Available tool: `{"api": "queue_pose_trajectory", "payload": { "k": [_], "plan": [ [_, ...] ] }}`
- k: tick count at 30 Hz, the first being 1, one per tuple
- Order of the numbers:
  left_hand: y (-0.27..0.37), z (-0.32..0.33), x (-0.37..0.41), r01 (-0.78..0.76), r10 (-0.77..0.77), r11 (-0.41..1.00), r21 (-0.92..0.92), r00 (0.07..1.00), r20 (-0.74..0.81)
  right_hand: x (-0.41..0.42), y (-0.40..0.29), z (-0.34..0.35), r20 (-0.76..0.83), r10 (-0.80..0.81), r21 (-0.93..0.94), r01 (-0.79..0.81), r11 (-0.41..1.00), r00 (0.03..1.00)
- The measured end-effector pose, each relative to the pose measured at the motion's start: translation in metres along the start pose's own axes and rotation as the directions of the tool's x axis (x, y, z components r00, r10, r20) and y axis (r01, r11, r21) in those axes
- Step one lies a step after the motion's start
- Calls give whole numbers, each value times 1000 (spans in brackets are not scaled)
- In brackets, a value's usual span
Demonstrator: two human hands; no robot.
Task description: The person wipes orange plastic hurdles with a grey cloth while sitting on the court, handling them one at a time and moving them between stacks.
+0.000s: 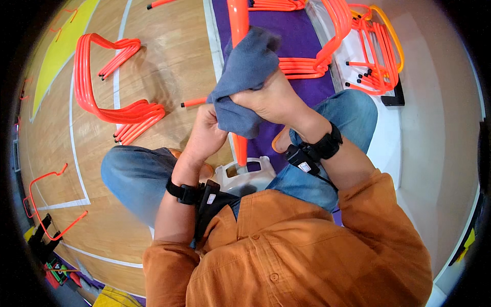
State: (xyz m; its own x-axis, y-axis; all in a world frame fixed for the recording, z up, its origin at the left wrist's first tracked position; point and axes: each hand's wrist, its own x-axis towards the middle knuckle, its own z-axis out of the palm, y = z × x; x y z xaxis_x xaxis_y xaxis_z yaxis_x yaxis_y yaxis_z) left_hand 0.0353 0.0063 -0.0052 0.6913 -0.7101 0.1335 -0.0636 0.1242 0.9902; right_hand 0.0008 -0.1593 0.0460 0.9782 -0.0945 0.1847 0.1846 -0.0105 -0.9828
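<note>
A blue-grey cloth point(245, 69) is wrapped around an orange plastic tube point(238, 19), part of what looks like a training hurdle, in front of my chest. My right hand point(278, 96) grips the cloth around the tube, with its fingers mostly hidden by the folds. My left hand point(208, 130) is closed on the lower left edge of the cloth; whether it also touches the tube cannot be told. The tube's lower part point(240, 149) shows beneath the cloth, above a white plastic stool point(249, 178) between my legs.
Nested orange hurdles point(86, 88) stand on the wooden floor at left. More stacked hurdles point(303, 67) lie on the purple mat point(285, 38). Further orange hurdles and a yellow one point(399, 46) are by the wall at right. A single hurdle point(36, 203) is at far left.
</note>
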Motion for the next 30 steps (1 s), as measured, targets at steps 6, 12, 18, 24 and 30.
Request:
{"api": "queue_pose_trajectory", "payload": {
  "k": [6, 12, 18, 24, 30],
  "plan": [
    [10, -6, -6, 165, -150, 984, -65, 969, 197, 15, 8, -9, -46, -23, -107, 18, 994, 999],
    [-61, 2, -33, 59, -387, 775, 630, 832, 398, 37, 6, -24, -225, 91, 108, -68, 992, 970],
    [-120, 19, -51, -64, -324, 699, 712, 859, 396, 44, 2, -24, -222, 228, 336, -145, 931, 948],
    [-125, 17, -43, -125, -159, 883, 452, 828, 538, 39, 3, -29, -200, 315, 418, -210, 884, 928],
    [-87, 12, -14, 88, -162, 939, 333, 966, 202, 9, 15, -8, -87, 438, 367, -380, 849, 895]
  ]
}}
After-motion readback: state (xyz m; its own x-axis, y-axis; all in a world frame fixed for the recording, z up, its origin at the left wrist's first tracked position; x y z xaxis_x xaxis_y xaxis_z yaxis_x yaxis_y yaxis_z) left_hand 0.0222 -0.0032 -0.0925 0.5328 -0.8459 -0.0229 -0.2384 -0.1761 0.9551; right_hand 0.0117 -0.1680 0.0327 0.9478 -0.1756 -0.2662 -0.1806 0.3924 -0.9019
